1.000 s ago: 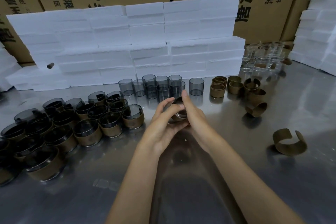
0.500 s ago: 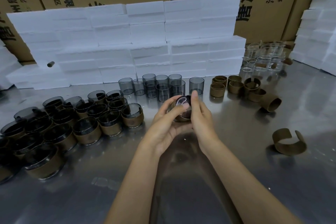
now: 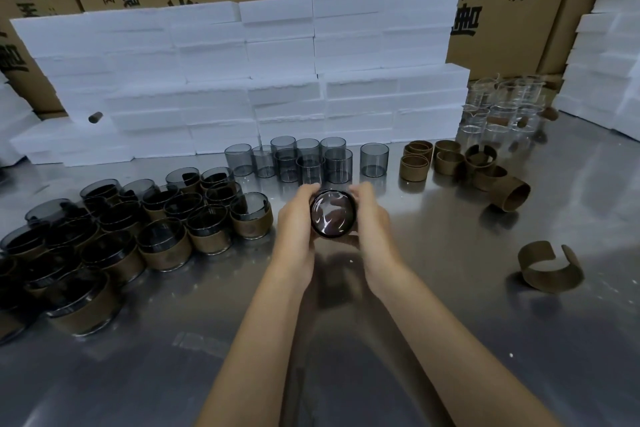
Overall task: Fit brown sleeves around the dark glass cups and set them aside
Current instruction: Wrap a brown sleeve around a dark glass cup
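Beside sleeved cups (image 3: 166,246), hands (image 3: 332,218) (both) gripping cup (image 3: 333,214), loose sleeves (image 3: 450,163)

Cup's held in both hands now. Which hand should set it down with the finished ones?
Probably left. The left hand grips the cup on the side toward the finished cups; the right hand would cross over.

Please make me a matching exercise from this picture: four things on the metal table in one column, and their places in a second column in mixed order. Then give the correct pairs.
Things
1. sleeved dark cups
2. bare dark cups
3. open curled sleeve
4. clear glass beakers

Places
A. far right corner, beside the white foam stack
B. alone at the right, nearest the person
C. crowded together at the left
D. middle row in front of the white foam blocks

Pairs: 1-C, 2-D, 3-B, 4-A
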### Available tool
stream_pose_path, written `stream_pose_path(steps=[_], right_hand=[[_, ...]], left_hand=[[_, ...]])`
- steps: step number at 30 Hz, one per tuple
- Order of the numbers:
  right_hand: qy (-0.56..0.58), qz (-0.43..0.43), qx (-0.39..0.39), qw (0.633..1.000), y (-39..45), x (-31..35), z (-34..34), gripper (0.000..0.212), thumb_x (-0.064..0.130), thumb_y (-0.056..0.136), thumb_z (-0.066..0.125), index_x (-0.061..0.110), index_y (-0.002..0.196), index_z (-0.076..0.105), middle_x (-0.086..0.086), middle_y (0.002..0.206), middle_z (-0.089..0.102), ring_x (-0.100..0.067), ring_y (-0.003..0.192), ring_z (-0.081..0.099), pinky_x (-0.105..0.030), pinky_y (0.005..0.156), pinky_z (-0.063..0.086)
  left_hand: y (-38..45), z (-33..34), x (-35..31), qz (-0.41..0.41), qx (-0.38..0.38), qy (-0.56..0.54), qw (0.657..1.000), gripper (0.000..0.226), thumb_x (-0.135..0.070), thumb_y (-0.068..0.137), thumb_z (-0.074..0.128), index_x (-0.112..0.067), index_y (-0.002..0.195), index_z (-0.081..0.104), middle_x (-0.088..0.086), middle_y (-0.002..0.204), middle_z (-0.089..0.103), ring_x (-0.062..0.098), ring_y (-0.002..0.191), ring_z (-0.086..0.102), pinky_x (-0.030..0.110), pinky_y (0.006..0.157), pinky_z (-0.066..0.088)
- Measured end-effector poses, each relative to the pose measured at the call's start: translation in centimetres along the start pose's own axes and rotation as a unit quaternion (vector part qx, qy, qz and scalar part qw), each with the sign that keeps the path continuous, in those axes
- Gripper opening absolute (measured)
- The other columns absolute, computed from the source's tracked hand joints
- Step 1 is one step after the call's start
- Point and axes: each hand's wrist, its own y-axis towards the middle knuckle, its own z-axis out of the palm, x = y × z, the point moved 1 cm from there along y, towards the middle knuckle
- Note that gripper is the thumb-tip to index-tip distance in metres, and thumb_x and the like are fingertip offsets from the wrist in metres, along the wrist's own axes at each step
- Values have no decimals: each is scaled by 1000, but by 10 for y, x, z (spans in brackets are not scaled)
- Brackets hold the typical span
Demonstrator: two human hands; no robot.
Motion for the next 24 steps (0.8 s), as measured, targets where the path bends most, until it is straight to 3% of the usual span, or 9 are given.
stream_pose_path(steps=[5,9,12,15,19,22,24], right_hand=[[132,114,-6,985,-1,9,-17,35,42,94,55,13,74,60,-3,59,65,-20,55,61,-29,63,49],[155,152,11,976,-5,8,-14,20,31,90,61,15,80,54,-2,64,57,-16,44,56,-25,54,45],[137,143,18,980,-3,8,-12,24,28,89,62,16,72,51,0,53,55,-16,40,53,-25,53,43],[117,135,8,984,-1,8,-13,26,28,89,63,16,68,51,1,47,53,-15,38,51,-25,52,42],[123,146,22,981,0,11,-16,27,28,89,65,15,69,51,0,50,54,-15,39,53,-25,50,43],[140,158,35,977,-1,12,-20,25,32,86,68,15,74,54,-3,60,56,-17,47,57,-25,54,47],[146,144,24,978,-2,11,-21,23,29,86,69,15,74,56,-3,60,59,-20,50,58,-28,57,48]], left_hand=[[-14,14,7,-28,16,75,997,29,-29,99,60,-2,96,69,18,92,69,28,86,66,46,89,55],[-18,17,11,-40,11,24,999,18,-22,96,63,-6,87,65,18,83,67,26,72,64,34,72,50],[-19,15,14,-50,16,-17,998,31,-19,98,61,-10,69,62,6,58,65,15,46,61,20,49,48],[-19,17,15,-54,16,-30,998,48,-19,100,60,-13,52,64,3,49,62,13,38,58,16,40,44],[-20,19,15,-64,35,-32,997,50,-23,101,58,-12,54,68,7,56,65,17,45,60,22,47,48],[-24,19,11,-78,63,-33,994,32,-28,101,57,-5,83,71,14,75,67,24,64,61,31,64,47],[-24,19,11,-77,60,-45,994,25,-27,99,60,-8,84,66,10,74,68,21,64,65,30,65,51]])
